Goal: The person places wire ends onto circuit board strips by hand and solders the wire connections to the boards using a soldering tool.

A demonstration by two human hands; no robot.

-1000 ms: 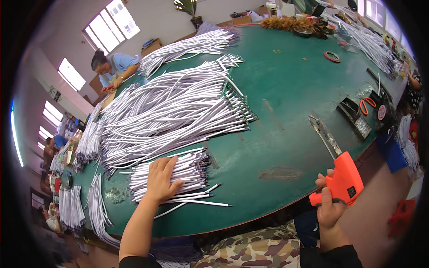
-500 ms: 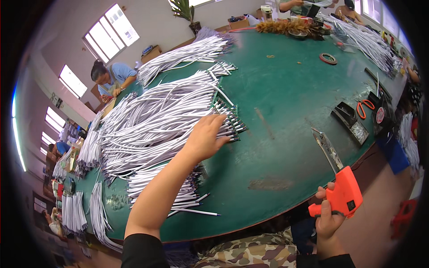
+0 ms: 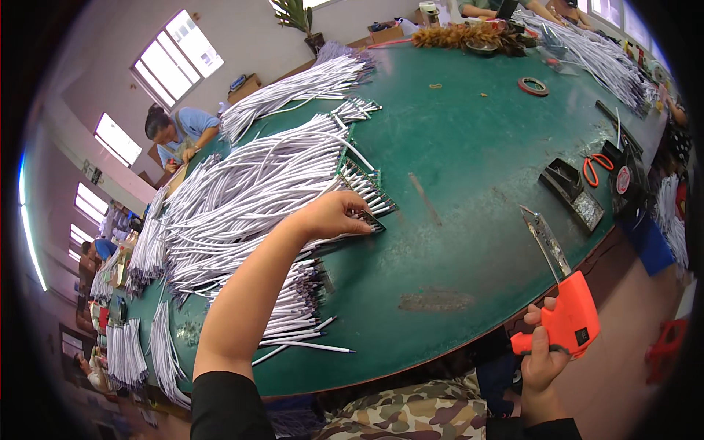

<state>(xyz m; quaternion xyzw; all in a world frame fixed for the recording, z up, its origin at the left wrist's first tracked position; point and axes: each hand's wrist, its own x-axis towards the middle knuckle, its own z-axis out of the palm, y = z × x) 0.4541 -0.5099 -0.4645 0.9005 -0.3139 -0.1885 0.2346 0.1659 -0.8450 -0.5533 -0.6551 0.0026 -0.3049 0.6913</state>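
My left hand (image 3: 335, 215) is closed on the edge of a dark green circuit board strip (image 3: 372, 221) at the right-hand ends of the white cables (image 3: 242, 194). Thumb and fingers pinch it close to the tabletop. More green strips with rows of cable ends (image 3: 359, 178) lie just beyond the fingers. At the right, past the table's near edge, my right hand (image 3: 544, 358) grips an orange pistol-shaped tool (image 3: 569, 315). Its long, stained metal shank (image 3: 546, 246) points up and left over the table, touching nothing that I can see.
Several loose cable bundles (image 3: 297, 301) lie on the green table (image 3: 447, 249). Black open holders (image 3: 576, 196), orange-handled scissors (image 3: 595, 170) and a tape roll (image 3: 533, 86) lie on the right. A co-worker (image 3: 180, 136) sits at the far left; others work at the back right.
My left hand has moved slightly left and down and its fingers have closed on the board strip's edge. The orange tool stays in my right hand, nearly unmoved. The view has shifted slightly.
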